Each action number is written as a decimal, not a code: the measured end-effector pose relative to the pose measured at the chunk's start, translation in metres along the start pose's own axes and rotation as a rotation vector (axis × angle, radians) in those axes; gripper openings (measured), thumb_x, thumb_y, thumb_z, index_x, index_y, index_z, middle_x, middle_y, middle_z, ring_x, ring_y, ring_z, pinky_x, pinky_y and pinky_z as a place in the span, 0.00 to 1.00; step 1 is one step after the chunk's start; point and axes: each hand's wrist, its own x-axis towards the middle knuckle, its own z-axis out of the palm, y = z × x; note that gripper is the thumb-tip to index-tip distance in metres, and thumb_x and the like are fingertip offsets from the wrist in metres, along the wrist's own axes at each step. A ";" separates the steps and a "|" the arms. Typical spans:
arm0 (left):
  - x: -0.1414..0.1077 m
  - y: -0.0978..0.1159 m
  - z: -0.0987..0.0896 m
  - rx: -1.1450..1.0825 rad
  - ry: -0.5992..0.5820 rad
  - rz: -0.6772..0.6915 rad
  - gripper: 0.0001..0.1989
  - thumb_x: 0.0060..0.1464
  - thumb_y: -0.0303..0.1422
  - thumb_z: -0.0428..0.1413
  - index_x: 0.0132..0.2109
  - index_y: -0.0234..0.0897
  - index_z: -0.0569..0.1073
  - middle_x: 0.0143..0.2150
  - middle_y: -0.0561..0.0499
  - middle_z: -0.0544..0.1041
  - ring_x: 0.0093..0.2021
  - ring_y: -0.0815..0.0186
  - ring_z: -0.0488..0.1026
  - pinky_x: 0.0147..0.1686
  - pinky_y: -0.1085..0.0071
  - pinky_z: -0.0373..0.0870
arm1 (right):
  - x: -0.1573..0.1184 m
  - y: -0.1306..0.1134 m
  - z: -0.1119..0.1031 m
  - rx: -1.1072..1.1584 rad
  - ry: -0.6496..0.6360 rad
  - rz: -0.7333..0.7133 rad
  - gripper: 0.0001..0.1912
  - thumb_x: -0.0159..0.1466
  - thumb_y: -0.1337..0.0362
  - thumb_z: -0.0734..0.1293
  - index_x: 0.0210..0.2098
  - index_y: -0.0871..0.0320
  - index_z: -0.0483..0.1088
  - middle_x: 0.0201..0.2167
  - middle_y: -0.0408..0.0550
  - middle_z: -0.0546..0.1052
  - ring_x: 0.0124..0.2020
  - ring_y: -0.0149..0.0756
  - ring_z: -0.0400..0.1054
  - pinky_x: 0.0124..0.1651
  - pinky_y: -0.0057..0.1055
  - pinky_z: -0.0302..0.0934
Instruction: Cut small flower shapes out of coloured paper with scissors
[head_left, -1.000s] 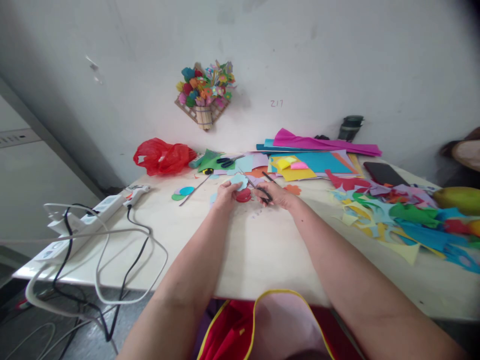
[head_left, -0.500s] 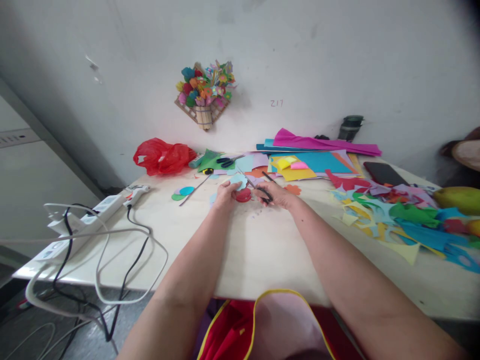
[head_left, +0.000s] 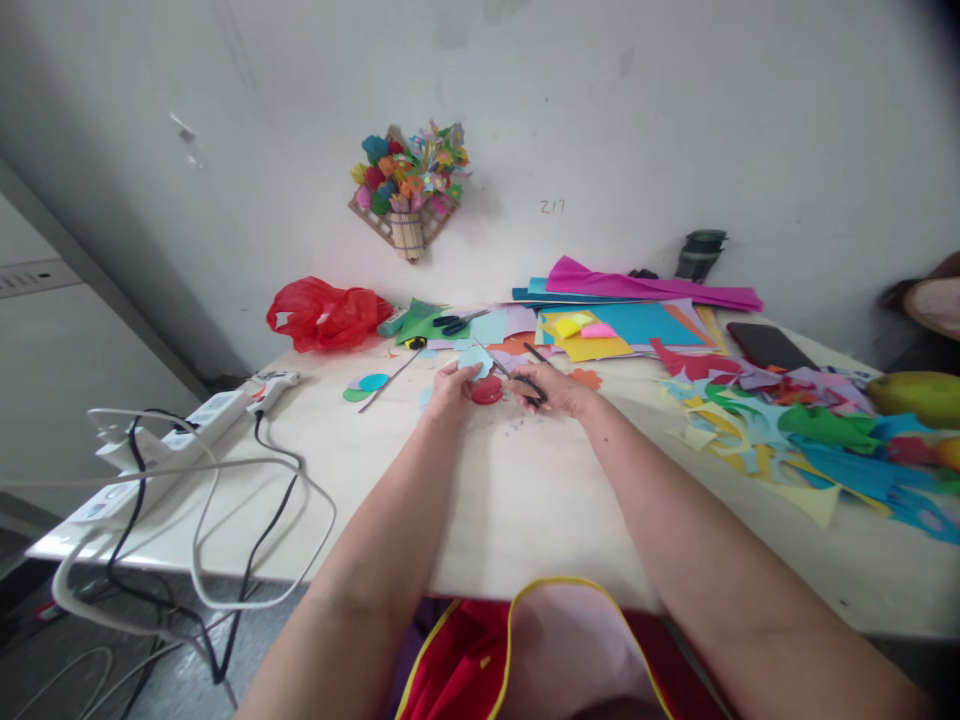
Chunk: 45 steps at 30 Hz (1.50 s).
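Observation:
My left hand (head_left: 453,386) pinches a light blue paper piece (head_left: 475,359) with a scalloped edge, near the table's middle. In my right hand (head_left: 550,386) are black-handled scissors (head_left: 534,391), their blades pointing up and left beside the blue paper. Below the paper, between my hands, lies a red paper piece (head_left: 487,390). An orange paper flower (head_left: 586,379) rests just right of my right hand. Blue and green paper circles (head_left: 373,382) lie to the left. Tiny scraps are scattered below the scissors.
Coloured sheets (head_left: 652,325) and a second pair of scissors (head_left: 452,325) lie at the back. A red plastic bag (head_left: 322,313) is at the back left. A power strip (head_left: 161,455) with cables is on the left. Paper offcuts (head_left: 825,430) and a phone (head_left: 770,346) are on the right.
The light blue paper has shifted and turned slightly in my left hand, toward the left. My right hand and the scissors are almost unmoved.

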 end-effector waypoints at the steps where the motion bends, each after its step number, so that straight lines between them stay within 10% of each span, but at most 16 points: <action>1: 0.000 0.000 -0.001 0.001 0.000 0.003 0.15 0.32 0.26 0.72 0.30 0.36 0.77 0.31 0.47 0.81 0.33 0.59 0.79 0.36 0.64 0.75 | -0.001 -0.001 0.000 -0.002 -0.001 -0.008 0.15 0.54 0.55 0.73 0.25 0.57 0.65 0.16 0.39 0.70 0.14 0.25 0.61 0.15 0.23 0.43; 45: -0.002 -0.004 -0.003 0.182 -0.077 -0.054 0.20 0.29 0.33 0.78 0.30 0.32 0.80 0.28 0.48 0.80 0.26 0.65 0.76 0.32 0.65 0.74 | 0.012 0.000 0.006 0.320 0.344 -0.148 0.17 0.47 0.72 0.76 0.35 0.57 0.69 0.18 0.36 0.72 0.21 0.27 0.67 0.25 0.22 0.60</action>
